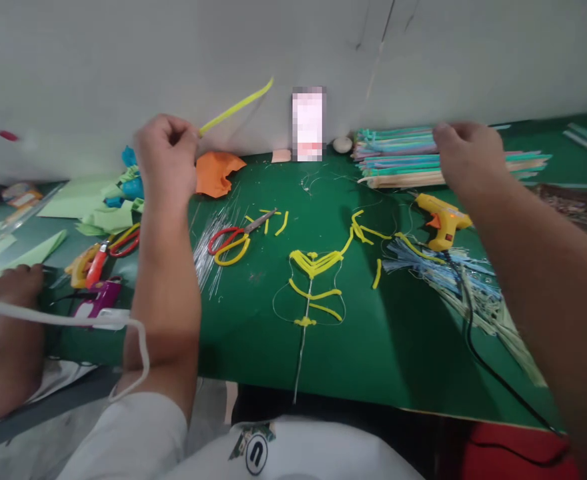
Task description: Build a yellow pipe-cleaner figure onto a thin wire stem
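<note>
My left hand (pixel 166 157) is raised near the wall, its fingers closed on one end of a thin yellow strip (pixel 238 107) resembling a pipe cleaner. The strip points up and right. Over the bundle of coloured strips (pixel 398 160) is my right hand (pixel 466 150), fingers pinched together; what they grip, if anything, is hidden. Between my arms lies a wire figure (pixel 307 297) with yellow strips bent and laid across it. Several short yellow pieces lie around it, one at its right (pixel 377 274). Scissors (pixel 233 243) with red and yellow handles rest partly open left of it.
A yellow glue gun (pixel 443 220) sits at right, its black cord crossing the table. Thin wires (pixel 213 250) lie beside the scissors. Orange paper (pixel 218 173) and a phone (pixel 308 127) are by the wall. Another person's hand (pixel 17 283) is at far left, near a white cable (pixel 58 317).
</note>
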Motion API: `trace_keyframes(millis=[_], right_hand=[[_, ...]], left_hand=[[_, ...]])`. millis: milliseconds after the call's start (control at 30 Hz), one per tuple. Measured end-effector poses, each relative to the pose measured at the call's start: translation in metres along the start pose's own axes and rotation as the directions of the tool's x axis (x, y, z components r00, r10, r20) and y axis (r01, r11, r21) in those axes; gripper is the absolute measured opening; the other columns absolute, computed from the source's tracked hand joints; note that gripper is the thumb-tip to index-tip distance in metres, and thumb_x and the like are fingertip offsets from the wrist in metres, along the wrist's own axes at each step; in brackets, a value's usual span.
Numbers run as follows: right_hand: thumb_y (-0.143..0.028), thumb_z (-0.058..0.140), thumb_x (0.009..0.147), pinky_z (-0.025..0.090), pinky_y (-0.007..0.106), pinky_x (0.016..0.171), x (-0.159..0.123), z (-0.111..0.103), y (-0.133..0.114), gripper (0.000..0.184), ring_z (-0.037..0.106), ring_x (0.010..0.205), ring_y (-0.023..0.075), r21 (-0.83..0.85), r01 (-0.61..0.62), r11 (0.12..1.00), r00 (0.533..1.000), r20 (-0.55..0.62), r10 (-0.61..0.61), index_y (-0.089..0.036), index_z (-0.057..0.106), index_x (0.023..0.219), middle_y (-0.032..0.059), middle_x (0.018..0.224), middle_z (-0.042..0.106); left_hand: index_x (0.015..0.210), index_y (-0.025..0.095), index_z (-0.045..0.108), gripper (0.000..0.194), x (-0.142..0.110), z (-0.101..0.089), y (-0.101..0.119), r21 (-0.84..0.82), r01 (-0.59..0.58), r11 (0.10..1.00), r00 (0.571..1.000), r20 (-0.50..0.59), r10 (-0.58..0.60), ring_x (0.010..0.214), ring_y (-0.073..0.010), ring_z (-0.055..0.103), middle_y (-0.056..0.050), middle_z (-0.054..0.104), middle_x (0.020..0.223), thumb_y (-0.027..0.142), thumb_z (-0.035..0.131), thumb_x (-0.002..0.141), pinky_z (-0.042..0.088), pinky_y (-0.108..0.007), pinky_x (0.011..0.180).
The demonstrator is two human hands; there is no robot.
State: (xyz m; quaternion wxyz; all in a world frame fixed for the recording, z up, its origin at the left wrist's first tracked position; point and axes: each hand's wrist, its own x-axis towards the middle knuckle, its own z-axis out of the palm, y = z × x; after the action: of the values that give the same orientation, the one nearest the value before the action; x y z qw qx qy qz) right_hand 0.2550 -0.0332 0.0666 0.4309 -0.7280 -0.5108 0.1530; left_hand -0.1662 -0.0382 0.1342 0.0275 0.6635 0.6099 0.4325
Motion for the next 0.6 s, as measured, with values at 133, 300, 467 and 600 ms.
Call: trace_keyframes(millis=[133, 300, 467, 600], right_hand=[[-0.053, 0.04, 0.095, 0.056, 0.033, 0.065, -0.064, 0.021, -0.044, 0.042, 0.069, 0.076, 0.0163, 0.604, -0.244, 0.759, 0.95, 0.305, 0.064, -0.019, 0.057, 0.111, 0.0109, 0.116, 0.066], [-0.041, 0.061, 0.082, 0.055, 0.027, 0.061, -0.128, 0.029, -0.048, 0.017, 0.066, 0.067, 0.0118, 0.843, -0.39, 0.371, 0.906, 0.424, -0.012, -0.026, 0.061, 0.09, 0.0009, 0.108, 0.07], [-0.056, 0.045, 0.085, 0.057, 0.031, 0.071, -0.152, 0.027, -0.035, 0.044, 0.069, 0.078, 0.0153, 0.893, -0.374, 0.25, 0.911, 0.404, -0.084, -0.023, 0.068, 0.102, 0.0052, 0.098, 0.073], [-0.047, 0.065, 0.078, 0.056, 0.028, 0.069, -0.151, 0.04, -0.028, 0.031, 0.067, 0.071, 0.0132, 0.888, -0.297, 0.35, 0.947, 0.32, -0.007, -0.022, 0.068, 0.096, 0.002, 0.084, 0.071]], left_hand=[[0.075, 0.014, 0.064, 0.008, -0.043, 0.014, 0.004, -0.229, 0.054, 0.972, 0.997, -0.035, -0.064, 0.055, -0.0081, 0.05, 0.003, 0.056, 0.059, 0.021, 0.063, 0.078, 0.043, -0.024, 0.059], [0.075, 0.017, 0.067, 0.012, -0.089, 0.021, -0.012, -0.216, 0.214, 0.953, 0.956, 0.248, -0.158, 0.059, -0.0097, 0.052, 0.002, 0.059, 0.063, 0.028, 0.065, 0.079, 0.042, -0.024, 0.061], [0.081, 0.016, 0.069, 0.017, -0.105, 0.026, -0.033, -0.028, 0.272, 0.962, 0.924, 0.286, -0.253, 0.065, -0.013, 0.055, -0.001, 0.065, 0.072, 0.033, 0.063, 0.079, 0.04, -0.025, 0.061], [0.08, 0.017, 0.069, 0.018, -0.104, 0.031, -0.037, -0.021, 0.272, 0.962, 0.922, 0.292, -0.254, 0.066, -0.0137, 0.055, -0.001, 0.065, 0.072, 0.034, 0.064, 0.078, 0.04, -0.026, 0.063]])
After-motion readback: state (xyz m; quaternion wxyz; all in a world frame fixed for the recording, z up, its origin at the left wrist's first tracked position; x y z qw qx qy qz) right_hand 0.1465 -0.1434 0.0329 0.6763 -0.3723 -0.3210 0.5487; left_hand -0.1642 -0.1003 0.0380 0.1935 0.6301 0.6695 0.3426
